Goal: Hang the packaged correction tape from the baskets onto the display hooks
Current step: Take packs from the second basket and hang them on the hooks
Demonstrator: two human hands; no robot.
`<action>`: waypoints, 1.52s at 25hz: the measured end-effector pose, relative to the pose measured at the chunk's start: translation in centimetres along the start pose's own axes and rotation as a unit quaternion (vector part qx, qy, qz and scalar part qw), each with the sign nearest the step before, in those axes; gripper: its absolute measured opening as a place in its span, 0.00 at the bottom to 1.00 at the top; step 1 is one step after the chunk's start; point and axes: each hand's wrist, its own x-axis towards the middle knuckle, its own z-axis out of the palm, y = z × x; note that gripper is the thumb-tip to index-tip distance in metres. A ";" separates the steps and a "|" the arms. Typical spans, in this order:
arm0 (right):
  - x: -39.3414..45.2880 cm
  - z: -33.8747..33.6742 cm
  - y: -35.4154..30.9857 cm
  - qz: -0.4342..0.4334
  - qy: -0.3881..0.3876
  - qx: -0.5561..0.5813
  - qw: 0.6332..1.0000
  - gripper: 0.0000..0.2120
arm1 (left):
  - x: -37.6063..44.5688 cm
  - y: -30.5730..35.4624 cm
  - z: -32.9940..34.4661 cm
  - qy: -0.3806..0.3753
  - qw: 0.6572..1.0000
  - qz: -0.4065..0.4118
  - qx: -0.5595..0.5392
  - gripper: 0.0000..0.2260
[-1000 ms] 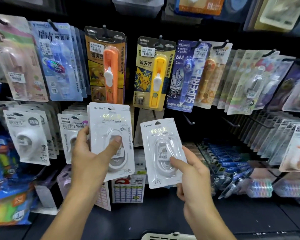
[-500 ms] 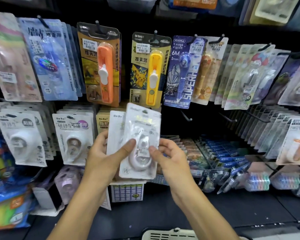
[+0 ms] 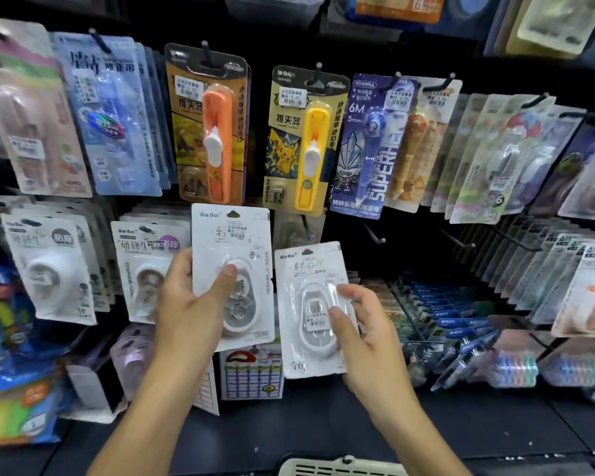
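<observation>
My left hand holds a white BoBo correction tape pack upright, thumb pressed on its blister. My right hand holds a second white correction tape pack lower and to the right, thumb and fingers on the blister. The two packs are side by side and do not overlap. Bare display hooks stick out of the dark panel just right of and behind the packs. A basket rim shows at the bottom edge.
Similar BoBo packs hang left of my left hand. Above hang an orange clip pusher, a yellow one and a blue tape pack. Rows of packaged goods fill the right; a dark shelf lies below.
Half a second ago both hands held the packs together, overlapping. My right hand has since drawn one pack down and to the right, so the packs are apart again.
</observation>
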 end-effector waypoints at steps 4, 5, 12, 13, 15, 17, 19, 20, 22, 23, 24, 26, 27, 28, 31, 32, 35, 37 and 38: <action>-1.1 -0.8 0.4 -0.023 -0.030 0.057 0.998 0.16 | 0.0 0.3 -0.2 0.027 1.000 0.015 0.005 0.11; -1.0 -0.9 0.3 -0.024 -0.030 0.054 0.998 0.16 | 0.1 0.2 -0.3 0.036 0.999 0.016 0.006 0.12; 2.6 0.9 -0.9 0.035 0.071 0.069 0.994 0.13 | -0.2 0.0 -0.2 0.034 0.998 0.022 0.039 0.13; 3.2 1.2 -1.2 0.040 0.052 0.115 0.991 0.17 | -0.1 -0.1 -0.2 0.033 0.998 0.021 0.041 0.14; 4.3 1.5 -1.6 0.069 -0.009 0.213 0.975 0.30 | -0.1 -0.4 -0.1 0.026 0.999 0.013 0.044 0.14; 4.4 1.7 -1.3 0.067 -0.048 0.185 0.979 0.37 | -0.2 -0.5 0.1 0.020 0.999 0.010 0.042 0.13; 3.7 2.3 -0.9 0.049 -0.108 0.145 0.982 0.34 | -0.3 -0.5 0.5 -0.009 1.000 0.010 0.024 0.13; 3.4 2.6 -0.6 0.042 -0.129 0.132 0.982 0.31 | -0.2 -0.4 0.7 -0.046 0.999 0.004 0.007 0.12; 2.8 3.0 -0.3 0.019 -0.114 0.110 0.987 0.23 | 0.1 0.0 1.1 -0.138 0.990 -0.008 -0.006 0.11; 2.6 2.8 -0.4 0.008 -0.094 0.114 0.989 0.20 | 0.4 0.1 1.0 -0.157 0.987 -0.003 0.015 0.10; 2.4 2.4 -0.6 -0.003 -0.075 0.113 0.991 0.19 | 0.7 0.0 0.9 -0.152 0.986 0.014 0.069 0.10; 1.6 1.3 -0.4 -0.030 -0.041 0.068 0.996 0.20 | 1.1 -0.6 0.5 -0.107 0.952 0.079 0.274 0.14; 1.0 0.8 -0.1 -0.040 -0.033 0.032 0.998 0.21 | 0.9 -0.7 0.4 -0.096 0.922 0.103 0.359 0.17; 0.4 0.3 0.1 -0.040 -0.032 -0.005 0.999 0.21 | 0.8 -0.8 0.4 -0.101 0.900 0.110 0.410 0.21; -0.4 -0.2 0.7 -0.033 -0.036 -0.092 0.995 0.14 | 1.1 -1.3 0.3 -0.145 0.873 0.095 0.455 0.28; -0.3 -0.2 0.8 -0.036 -0.027 -0.105 0.993 0.13 | 1.2 -1.4 0.3 -0.150 0.871 0.090 0.459 0.29; 1.1 0.5 0.2 -0.021 -0.005 -0.084 0.996 0.14 | 1.2 -1.4 0.3 -0.155 0.874 0.085 0.452 0.28; 3.8 1.1 0.0 0.023 -0.006 -0.063 0.998 0.19 | 1.1 -1.7 0.2 -0.165 0.875 0.090 0.445 0.28; 5.4 1.4 -0.1 0.068 -0.023 -0.025 0.997 0.23 | 1.0 -1.8 0.3 -0.167 0.875 0.090 0.444 0.28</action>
